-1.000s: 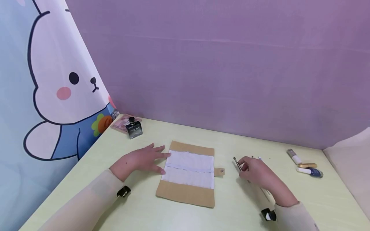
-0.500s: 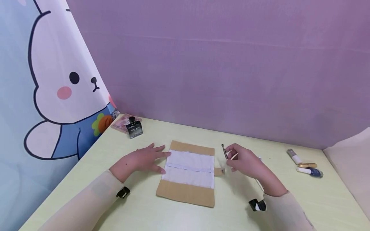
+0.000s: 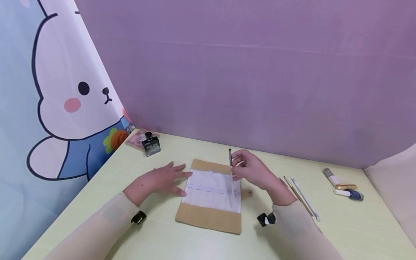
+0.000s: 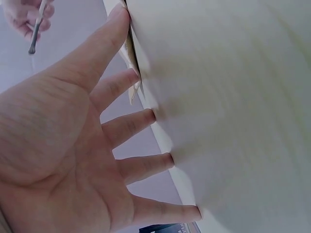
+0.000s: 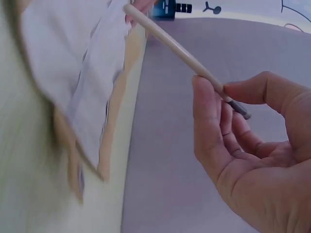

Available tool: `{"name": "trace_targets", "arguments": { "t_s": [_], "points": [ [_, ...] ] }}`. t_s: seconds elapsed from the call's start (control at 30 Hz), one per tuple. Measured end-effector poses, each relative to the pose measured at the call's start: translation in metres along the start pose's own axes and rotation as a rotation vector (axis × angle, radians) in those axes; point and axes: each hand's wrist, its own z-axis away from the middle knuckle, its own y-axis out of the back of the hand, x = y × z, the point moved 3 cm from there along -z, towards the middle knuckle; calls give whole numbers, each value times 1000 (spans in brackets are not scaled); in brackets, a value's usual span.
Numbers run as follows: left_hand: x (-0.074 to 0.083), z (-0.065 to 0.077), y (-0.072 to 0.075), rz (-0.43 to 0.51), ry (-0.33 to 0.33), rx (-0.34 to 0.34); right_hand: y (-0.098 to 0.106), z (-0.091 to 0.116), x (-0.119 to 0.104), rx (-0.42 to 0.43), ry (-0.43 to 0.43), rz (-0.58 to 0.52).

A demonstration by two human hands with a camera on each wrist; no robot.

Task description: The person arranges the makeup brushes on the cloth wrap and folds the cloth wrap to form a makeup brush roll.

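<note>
A tan fabric brush roll (image 3: 208, 219) with white inner pockets (image 3: 211, 180) lies unfolded on the table, its snap strap (image 3: 248, 193) sticking out to the right. My left hand (image 3: 162, 180) spreads its fingers, thumb and fingertips at the roll's left edge. Above the roll's right half, my right hand (image 3: 255, 170) pinches a slim makeup brush (image 5: 180, 51) between thumb and fingers. Its dark bristle end points up and its pale handle hangs down over the pockets. The left wrist view also catches the brush (image 4: 35, 36), bristles toward the camera.
Right of the roll lie thin brown brushes (image 3: 297, 195) and a white stick (image 3: 305, 198). Farther right are a blue nail polish bottle (image 3: 355, 194), a gold tube (image 3: 346, 186) and a grey-and-white bottle (image 3: 330, 176). A dark perfume bottle (image 3: 151, 145) and pink plaid case (image 3: 134, 139) stand back left.
My right hand has lifted the brush from the group at the right and carried it left over the roll, turning it more upright. My left hand has stayed in place.
</note>
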Motion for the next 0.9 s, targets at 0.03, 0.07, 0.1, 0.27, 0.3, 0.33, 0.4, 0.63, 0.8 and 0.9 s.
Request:
{"name": "trace_targets", "arguments": {
  "t_s": [0.03,0.07,0.1,0.27,0.3,0.33,0.4,0.63,0.8,0.9],
  "points": [
    [0,0,0,1,3,-2,-4,-4,-1,-3,2,-22],
    [0,1,0,0,2,0,-8,-7,-2,-7,4,-42],
    [0,1,0,-1,3,1,-12,-11,-3,-9,7,-61],
    [-1,2,0,-4,7,11,-30,-28,-7,13,-1,-159],
    [-1,1,0,-4,8,10,-34,-32,-8,21,-4,-174],
    [-1,1,0,-5,6,9,-37,-35,-8,33,-10,-188],
    [-1,0,0,-12,3,6,-44,-42,-7,66,-21,-215],
    [-2,-2,0,-19,-11,3,-65,-65,-5,179,-52,-329],
    [-1,-1,1,-16,-18,3,-76,-79,-1,207,-67,-328],
    [-1,-1,1,-15,-17,3,-81,-84,3,187,-83,-295]
  ]
}}
